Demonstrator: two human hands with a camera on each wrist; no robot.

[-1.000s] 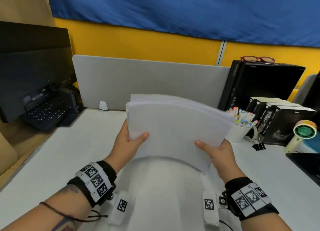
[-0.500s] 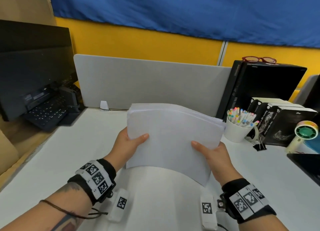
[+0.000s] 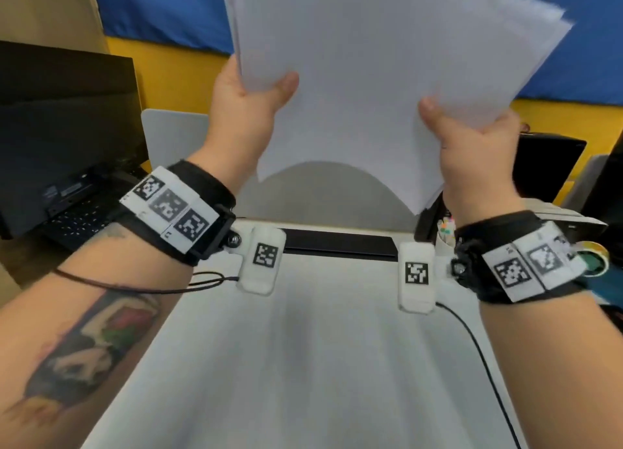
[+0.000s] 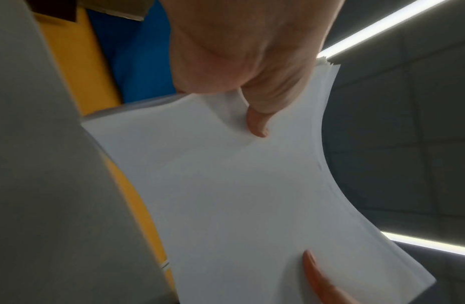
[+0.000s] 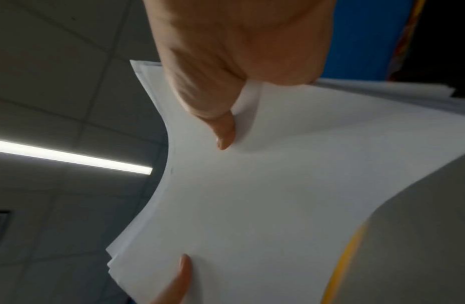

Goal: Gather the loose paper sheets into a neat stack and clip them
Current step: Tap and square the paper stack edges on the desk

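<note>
A thick stack of white paper sheets (image 3: 371, 77) is held upright, high above the white desk (image 3: 320, 364), its lower edge bowed upward. My left hand (image 3: 249, 104) grips its left side, thumb on the front face. My right hand (image 3: 472, 138) grips the right side the same way. The sheet edges at the top right are fanned and uneven. In the left wrist view my left thumb (image 4: 257, 123) presses the paper stack (image 4: 239, 195). In the right wrist view my right thumb (image 5: 223, 133) presses the paper stack (image 5: 265, 195). No clip shows.
A black monitor (image 3: 64, 128) and keyboard (image 3: 77, 222) stand at the left. A grey divider panel (image 3: 175, 128) runs along the back of the desk. A black box (image 3: 546, 165), a pen cup (image 3: 445, 233) and a small round fan (image 3: 593, 256) sit at the right.
Both hands have lifted the stack from just above the desk up to head height, closer to the camera. The grip of each hand is unchanged.
</note>
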